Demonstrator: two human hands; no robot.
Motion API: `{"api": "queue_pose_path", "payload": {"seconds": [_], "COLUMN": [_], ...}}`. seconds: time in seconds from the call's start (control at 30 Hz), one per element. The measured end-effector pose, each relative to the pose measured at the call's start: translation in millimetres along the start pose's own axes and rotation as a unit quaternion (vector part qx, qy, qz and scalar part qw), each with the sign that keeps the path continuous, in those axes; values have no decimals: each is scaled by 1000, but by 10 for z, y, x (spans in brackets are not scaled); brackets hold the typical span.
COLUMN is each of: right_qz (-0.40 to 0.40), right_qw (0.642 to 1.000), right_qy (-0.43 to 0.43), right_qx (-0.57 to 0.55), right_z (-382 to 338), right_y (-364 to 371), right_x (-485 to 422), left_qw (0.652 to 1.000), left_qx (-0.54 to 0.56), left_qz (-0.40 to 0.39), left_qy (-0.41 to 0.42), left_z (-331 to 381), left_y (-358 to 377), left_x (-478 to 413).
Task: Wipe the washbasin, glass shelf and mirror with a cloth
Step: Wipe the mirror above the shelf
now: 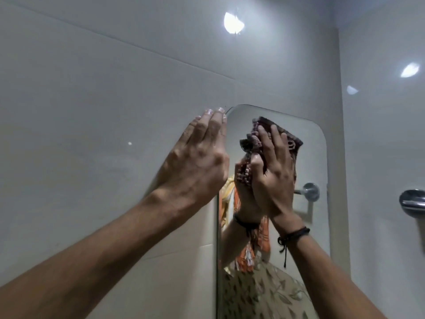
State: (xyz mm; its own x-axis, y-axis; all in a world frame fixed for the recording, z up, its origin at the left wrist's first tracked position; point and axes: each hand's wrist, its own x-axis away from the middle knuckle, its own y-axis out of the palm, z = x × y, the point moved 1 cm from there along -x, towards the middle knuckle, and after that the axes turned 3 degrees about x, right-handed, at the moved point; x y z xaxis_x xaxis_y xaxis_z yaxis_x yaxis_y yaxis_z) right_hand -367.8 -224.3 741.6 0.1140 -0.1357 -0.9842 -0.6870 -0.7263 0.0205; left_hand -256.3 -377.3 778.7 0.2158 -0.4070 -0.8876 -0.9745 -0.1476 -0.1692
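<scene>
With straight fingers the right hand (273,171) presses the maroon cloth (291,140) high on the mirror (310,162), the left hand (200,155) flat at its edge, so mirror-wiping seems underway; washbasin and shelf are unseen.

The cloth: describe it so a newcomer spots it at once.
Find the round-cornered mirror on the pale wall. Near its top, the right hand presses a crumpled cloth against the glass. It is dark maroon, unlike the orange garment reflected below.
</scene>
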Motion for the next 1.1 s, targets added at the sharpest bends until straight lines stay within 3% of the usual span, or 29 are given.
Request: {"api": "queue_pose_path", "payload": {"seconds": [0.07,0.13,0.33,0.5,0.6,0.67,0.83,1.1], "right_qz": [0,4,10,11,26,26,16,9], "right_qw": [998,998,988,963,956,969,999,997], "right_qy": [-55,-57,155,268,293,247,36,-73], "right_qx": [-1,0,-11,-16,-9,-4,-2,9], "right_z": [101,322,1121,1185,1017,808,121,-340], "right_y": [-12,-30,-169,-217,-196,-147,-2,71], "right_x": [-252,-531,-804,-510,-344,-239,-285,-381], "left_qw": [1000,1000,999,999,999,999,999,998], "left_qx": [-4,-2,19,32,32,27,13,27], "left_qz": [-2,-4,13,21,14,19,21,25], "left_qy": [-2,-4,-25,-35,-39,-39,-36,-45], "left_z": [-6,-10,-7,-8,-11,-11,12,16], "left_y": [-8,-15,-21,-8,-21,-28,-40,-36], "left_x": [6,14,-8,-31,-38,-46,-46,-34]}}
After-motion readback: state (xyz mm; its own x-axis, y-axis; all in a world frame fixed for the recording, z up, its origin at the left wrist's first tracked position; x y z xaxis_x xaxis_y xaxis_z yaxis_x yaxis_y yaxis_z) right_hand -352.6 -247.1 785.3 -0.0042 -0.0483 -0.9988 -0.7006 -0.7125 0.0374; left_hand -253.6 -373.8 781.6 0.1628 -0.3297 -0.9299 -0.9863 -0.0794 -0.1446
